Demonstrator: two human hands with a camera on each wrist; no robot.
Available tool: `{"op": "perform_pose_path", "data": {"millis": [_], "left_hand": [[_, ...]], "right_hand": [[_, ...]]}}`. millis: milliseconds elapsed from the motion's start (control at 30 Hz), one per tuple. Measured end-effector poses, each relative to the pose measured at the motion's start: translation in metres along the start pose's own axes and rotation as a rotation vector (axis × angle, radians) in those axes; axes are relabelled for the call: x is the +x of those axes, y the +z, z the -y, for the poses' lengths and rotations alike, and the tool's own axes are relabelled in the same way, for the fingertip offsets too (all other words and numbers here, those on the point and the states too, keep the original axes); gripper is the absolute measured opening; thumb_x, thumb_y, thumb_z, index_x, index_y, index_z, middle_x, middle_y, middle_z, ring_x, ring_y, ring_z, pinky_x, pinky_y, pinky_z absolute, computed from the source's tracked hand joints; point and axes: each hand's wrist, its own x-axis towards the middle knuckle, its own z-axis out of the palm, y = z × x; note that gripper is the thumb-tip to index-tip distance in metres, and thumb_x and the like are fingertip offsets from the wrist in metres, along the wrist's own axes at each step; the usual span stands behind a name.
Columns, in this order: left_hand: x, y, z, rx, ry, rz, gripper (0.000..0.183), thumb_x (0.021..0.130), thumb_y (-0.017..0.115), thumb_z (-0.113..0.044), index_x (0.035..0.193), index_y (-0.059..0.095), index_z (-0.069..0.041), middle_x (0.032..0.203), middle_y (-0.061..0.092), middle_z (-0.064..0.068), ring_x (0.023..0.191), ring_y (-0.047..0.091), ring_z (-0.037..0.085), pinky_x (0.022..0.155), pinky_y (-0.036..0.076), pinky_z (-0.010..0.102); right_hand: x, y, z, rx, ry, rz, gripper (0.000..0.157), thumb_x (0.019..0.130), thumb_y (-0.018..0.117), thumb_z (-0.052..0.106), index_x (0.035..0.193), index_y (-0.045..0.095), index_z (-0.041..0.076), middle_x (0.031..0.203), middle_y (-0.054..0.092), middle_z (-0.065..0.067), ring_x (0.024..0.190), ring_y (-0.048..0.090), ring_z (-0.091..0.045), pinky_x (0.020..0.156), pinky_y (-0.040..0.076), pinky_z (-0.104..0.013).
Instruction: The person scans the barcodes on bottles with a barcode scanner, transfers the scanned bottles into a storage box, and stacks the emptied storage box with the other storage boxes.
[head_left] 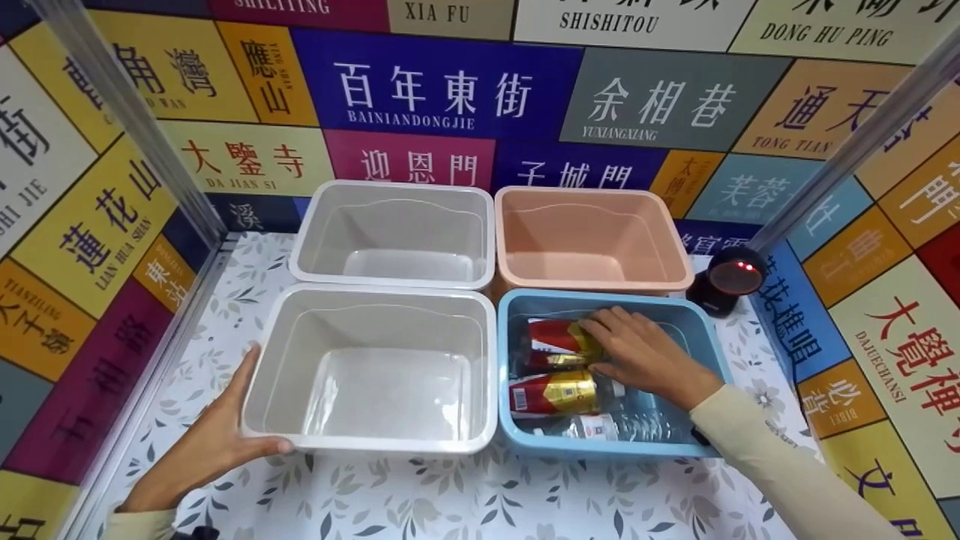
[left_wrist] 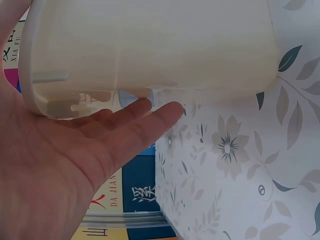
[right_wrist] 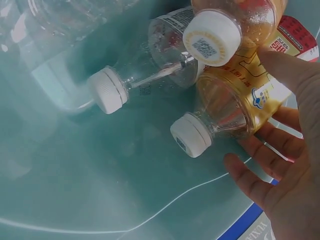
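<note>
In the head view my right hand (head_left: 649,352) reaches into the blue bin (head_left: 570,444). It grips a bottle with a red and gold label (head_left: 555,341); in the right wrist view the thumb lies on the gold label (right_wrist: 260,82) and the fingers go round the other side. Another red and gold bottle (head_left: 559,394) and a clear plastic bottle (head_left: 637,427) lie nearer the front. White caps show on several bottles. My left hand (head_left: 214,442) touches the left side of the whitish bin (head_left: 375,390), its fingers (left_wrist: 145,127) stretched along the outer wall.
Behind stand a grey bin (head_left: 405,262) and a peach bin (head_left: 592,266), rims close to the front pair. A black scanner with red lights (head_left: 727,277) stands at the right. Panels with printed signs (head_left: 435,82) enclose the leaf-patterned table (head_left: 390,495).
</note>
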Motion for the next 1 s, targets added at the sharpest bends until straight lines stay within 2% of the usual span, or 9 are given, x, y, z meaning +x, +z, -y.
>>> {"op": "perform_pose_path", "data": {"millis": [267, 433, 500, 567, 633, 700, 1000], "left_hand": [[-0.0020, 0.0007, -0.0008, 0.003, -0.042, -0.021, 0.150, 0.079, 0.099, -0.016, 0.177, -0.014, -0.022, 0.174, 0.023, 0.038, 0.129, 0.059, 0.048, 0.105, 0.047, 0.071], [-0.0006, 0.0011, -0.0015, -0.013, -0.064, -0.015, 0.148, 0.081, 0.098, -0.016, 0.177, -0.015, -0.024, 0.175, 0.023, 0.036, 0.130, 0.058, 0.046, 0.106, 0.048, 0.068], [0.0001, 0.0015, -0.0017, -0.039, -0.066, -0.009, 0.147, 0.082, 0.098, -0.014, 0.177, -0.014, -0.025, 0.175, 0.025, 0.035, 0.128, 0.058, 0.045, 0.104, 0.052, 0.060], [0.0003, 0.0017, -0.0018, -0.059, -0.068, -0.007, 0.147, 0.082, 0.097, -0.013, 0.177, -0.014, -0.026, 0.174, 0.028, 0.035, 0.127, 0.059, 0.043, 0.101, 0.055, 0.048], [0.0001, 0.0019, -0.0020, -0.083, -0.064, -0.008, 0.146, 0.082, 0.097, -0.011, 0.177, -0.013, -0.027, 0.173, 0.029, 0.034, 0.126, 0.059, 0.043, 0.097, 0.055, 0.036], [-0.0002, 0.0018, -0.0021, -0.085, -0.061, -0.008, 0.146, 0.082, 0.097, -0.011, 0.177, -0.013, -0.027, 0.174, 0.028, 0.034, 0.127, 0.059, 0.043, 0.095, 0.054, 0.029], [-0.0001, 0.0016, -0.0032, -0.078, -0.082, -0.001, 0.146, 0.083, 0.097, -0.012, 0.177, -0.014, -0.028, 0.174, 0.028, 0.034, 0.125, 0.060, 0.041, 0.094, 0.054, 0.028]], "right_hand": [[0.0027, 0.0020, 0.0003, -0.040, -0.027, -0.011, 0.081, 0.087, 0.097, 0.040, 0.153, 0.062, 0.006, 0.144, 0.065, -0.013, 0.127, 0.060, -0.034, 0.103, 0.058, -0.053], [0.0028, 0.0034, -0.0008, -0.081, -0.044, -0.034, 0.079, 0.087, 0.097, 0.041, 0.150, 0.065, 0.007, 0.141, 0.067, -0.014, 0.125, 0.062, -0.034, 0.102, 0.059, -0.053], [0.0023, 0.0044, -0.0017, -0.094, -0.059, -0.055, 0.078, 0.086, 0.097, 0.040, 0.148, 0.066, 0.006, 0.137, 0.068, -0.014, 0.121, 0.063, -0.035, 0.099, 0.060, -0.052], [0.0019, 0.0050, -0.0028, -0.099, -0.074, -0.076, 0.076, 0.086, 0.097, 0.039, 0.147, 0.067, 0.005, 0.134, 0.069, -0.014, 0.118, 0.064, -0.035, 0.096, 0.061, -0.052], [0.0017, 0.0052, -0.0035, -0.094, -0.087, -0.091, 0.074, 0.086, 0.097, 0.037, 0.146, 0.067, 0.004, 0.131, 0.070, -0.015, 0.116, 0.064, -0.034, 0.096, 0.061, -0.051], [0.0014, 0.0047, -0.0038, -0.084, -0.093, -0.098, 0.073, 0.087, 0.096, 0.037, 0.145, 0.068, 0.003, 0.130, 0.070, -0.015, 0.115, 0.065, -0.034, 0.097, 0.062, -0.050], [-0.0010, -0.0042, -0.0010, -0.013, -0.089, -0.098, 0.072, 0.087, 0.097, 0.032, 0.147, 0.067, 0.003, 0.135, 0.067, -0.016, 0.119, 0.066, -0.033, 0.102, 0.062, -0.050]]}}
